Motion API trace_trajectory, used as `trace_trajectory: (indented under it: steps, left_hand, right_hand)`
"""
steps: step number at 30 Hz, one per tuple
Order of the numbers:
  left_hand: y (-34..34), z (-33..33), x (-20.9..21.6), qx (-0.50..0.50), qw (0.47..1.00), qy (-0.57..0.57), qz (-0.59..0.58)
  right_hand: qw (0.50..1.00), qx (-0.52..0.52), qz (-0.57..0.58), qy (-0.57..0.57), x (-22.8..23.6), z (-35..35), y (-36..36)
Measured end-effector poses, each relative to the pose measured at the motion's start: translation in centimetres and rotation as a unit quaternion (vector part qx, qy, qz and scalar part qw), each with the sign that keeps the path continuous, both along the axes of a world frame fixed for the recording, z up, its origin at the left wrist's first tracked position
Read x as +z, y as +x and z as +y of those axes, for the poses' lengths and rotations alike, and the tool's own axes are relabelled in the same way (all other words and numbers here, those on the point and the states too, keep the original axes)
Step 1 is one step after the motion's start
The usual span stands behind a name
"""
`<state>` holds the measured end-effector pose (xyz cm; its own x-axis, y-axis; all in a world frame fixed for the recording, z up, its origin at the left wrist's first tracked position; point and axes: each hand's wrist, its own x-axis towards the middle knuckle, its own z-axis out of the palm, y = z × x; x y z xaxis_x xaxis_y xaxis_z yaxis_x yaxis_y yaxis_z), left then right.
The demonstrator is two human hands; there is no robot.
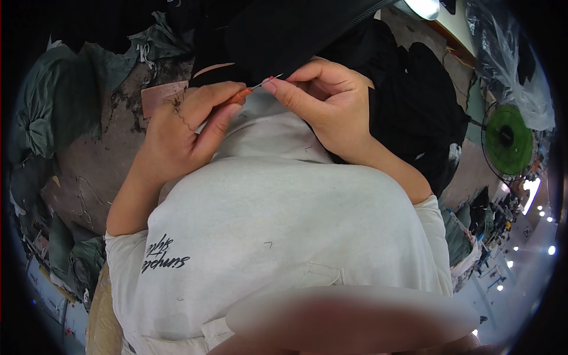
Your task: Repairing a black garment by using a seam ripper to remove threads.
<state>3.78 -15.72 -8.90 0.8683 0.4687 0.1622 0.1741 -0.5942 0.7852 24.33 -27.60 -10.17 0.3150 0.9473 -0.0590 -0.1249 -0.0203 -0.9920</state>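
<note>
My left hand (189,124) is closed around the orange handle of a seam ripper (244,93), whose thin metal shaft points up and to the right. At its far end, a small red tip shows beside the thumb of my right hand (331,106). That thumb and forefinger are bent in a pinch at the metal end; any thread or scrap between them is too small to make out. Loose dark threads (179,106) cling to the back of my left hand. Black fabric (278,38) lies just beyond both hands, with more of it under my right wrist.
Black cloth (420,100) is heaped at the right. A green fan (507,139) stands farther right, below clear plastic sheeting (515,65). Tied grey-green cloth bundles (59,100) lie on the left. A flat tan piece (161,96) lies beyond my left hand on the stained floor (89,171).
</note>
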Motion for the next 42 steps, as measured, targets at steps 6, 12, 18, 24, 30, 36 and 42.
trace_trajectory:
  steps: [6,12,18,24,30,36,42]
  left_hand:
    - [-0.5,0.0,0.8,-0.015,0.995,0.097,-0.001]
    - [-0.5,-0.3,0.9,-0.012,0.994,0.108,0.007]
    - [-0.6,-0.5,1.0,-0.014,0.996,0.089,0.02]
    - [-0.3,-0.9,0.7,-0.001,0.997,0.074,0.004]
    - [0.1,-0.8,0.8,-0.006,0.998,0.055,0.007]
    - [0.1,-0.7,0.5,-0.008,0.999,0.053,-0.003]
    - [0.6,-0.7,0.6,-0.002,0.999,0.024,-0.027]
  right_hand:
    - [0.998,-0.004,-0.046,0.03,-0.4,0.4,-0.8]
    - [0.999,-0.011,-0.028,0.028,-0.9,0.3,-1.1]
    - [0.999,-0.009,0.015,0.028,-0.9,0.2,-1.2]
    - [1.0,-0.01,0.01,0.023,-1.1,0.1,-1.2]
    - [0.999,-0.004,-0.015,0.029,-1.1,0.2,-1.0]
    - [0.997,0.015,-0.076,0.009,-1.1,0.3,-0.5]
    - [0.988,0.042,-0.143,0.023,-0.5,0.7,0.2]
